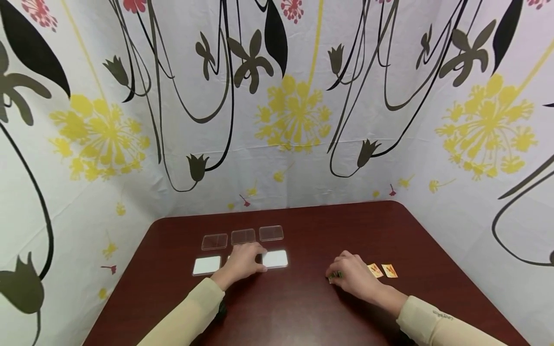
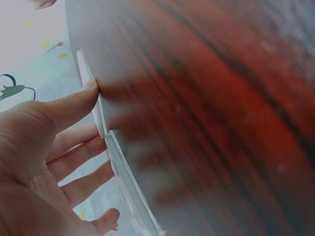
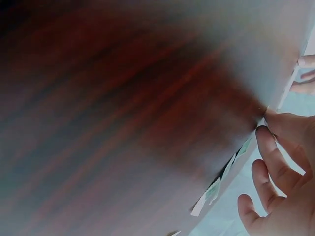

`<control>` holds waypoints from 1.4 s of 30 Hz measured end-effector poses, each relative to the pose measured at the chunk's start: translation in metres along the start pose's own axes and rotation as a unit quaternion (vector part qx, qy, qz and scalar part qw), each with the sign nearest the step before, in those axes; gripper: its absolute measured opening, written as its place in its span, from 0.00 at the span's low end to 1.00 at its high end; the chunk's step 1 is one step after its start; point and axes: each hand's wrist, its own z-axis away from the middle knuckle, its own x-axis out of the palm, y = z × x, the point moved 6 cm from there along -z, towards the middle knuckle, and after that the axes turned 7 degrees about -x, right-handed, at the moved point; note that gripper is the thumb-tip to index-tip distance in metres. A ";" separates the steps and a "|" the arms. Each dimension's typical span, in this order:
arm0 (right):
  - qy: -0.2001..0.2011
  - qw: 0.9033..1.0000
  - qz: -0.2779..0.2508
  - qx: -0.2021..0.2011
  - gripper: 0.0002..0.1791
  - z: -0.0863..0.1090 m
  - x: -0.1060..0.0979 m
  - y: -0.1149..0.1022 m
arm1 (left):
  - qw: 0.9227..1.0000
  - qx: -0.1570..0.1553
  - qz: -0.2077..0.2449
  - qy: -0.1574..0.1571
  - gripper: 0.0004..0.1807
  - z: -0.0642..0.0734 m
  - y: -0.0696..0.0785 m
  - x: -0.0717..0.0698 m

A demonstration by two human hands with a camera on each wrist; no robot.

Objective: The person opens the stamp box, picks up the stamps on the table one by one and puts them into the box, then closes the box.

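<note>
My left hand (image 1: 243, 259) reaches over the front row of shallow clear plastic cases with white inside. Its thumb and fingers grip the left end of the right-hand case (image 1: 276, 259), the thumb on the near edge (image 2: 101, 115). The left case (image 1: 207, 265) lies beside it; the hand mostly covers the middle one. Further right, my right hand (image 1: 352, 275) is low at the table, thumb and forefinger pinching a thin, small stamp, mostly hidden by the fingertips. Greenish stamps (image 3: 212, 191) with toothed edges lie under that hand. Two orange-yellow stamps (image 1: 389, 271) lie just right of it.
Behind the white-filled cases, several transparent pieces (image 1: 271, 233) form a back row on the dark red-brown table (image 1: 303, 307). A dark object (image 1: 221, 311) is partly hidden by the left sleeve. A flowered cloth (image 1: 294, 182) hangs around the table's far and side edges.
</note>
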 end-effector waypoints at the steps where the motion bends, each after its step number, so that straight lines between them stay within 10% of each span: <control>1: -0.001 1.000 -0.006 0.004 0.11 -0.001 -0.001 0.000 | 1.000 0.001 -0.004 0.000 0.27 0.000 0.000 0.000; 14: -0.023 0.978 -0.176 0.110 0.11 -0.016 0.000 0.014 | 1.000 0.008 -0.018 0.006 0.26 0.000 0.001 -0.003; 42: -0.023 0.965 -0.229 0.128 0.12 -0.056 0.022 0.014 | 1.000 -0.005 -0.027 0.002 0.27 -0.002 0.001 -0.002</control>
